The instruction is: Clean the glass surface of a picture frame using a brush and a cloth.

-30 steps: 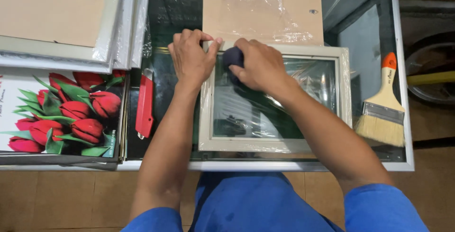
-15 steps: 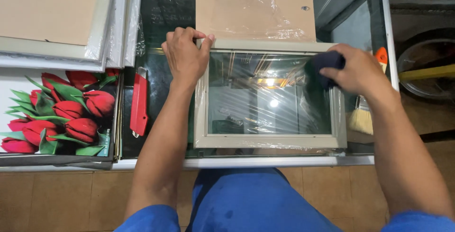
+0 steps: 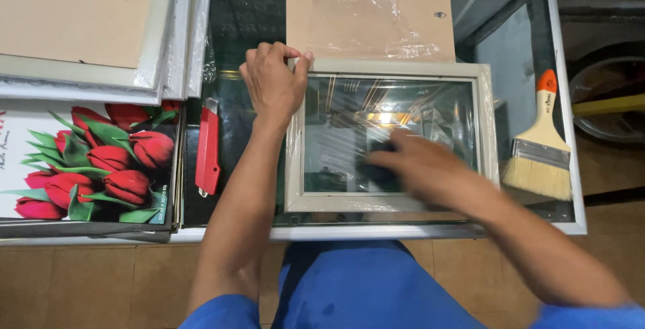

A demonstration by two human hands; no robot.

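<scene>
Head view: left hand [image 3: 274, 82] grips picture frame [image 3: 390, 203]; right hand [image 3: 420, 171] rests on its glass [image 3: 342, 148].

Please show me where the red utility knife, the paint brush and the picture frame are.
Red utility knife [image 3: 207, 149], head view: middle of its body.
Paint brush [image 3: 539, 152], head view: metal ferrule.
Picture frame [image 3: 396, 68], head view: top rail.

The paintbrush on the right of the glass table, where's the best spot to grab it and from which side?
Grip the paintbrush by its orange and wood handle, probably coming from above at the far end. It lies flat on the glass table with the handle pointing away and the bristles toward the person, clear of the picture frame. The handle is narrow enough for fingers to close across; the bristles would splay.
</scene>
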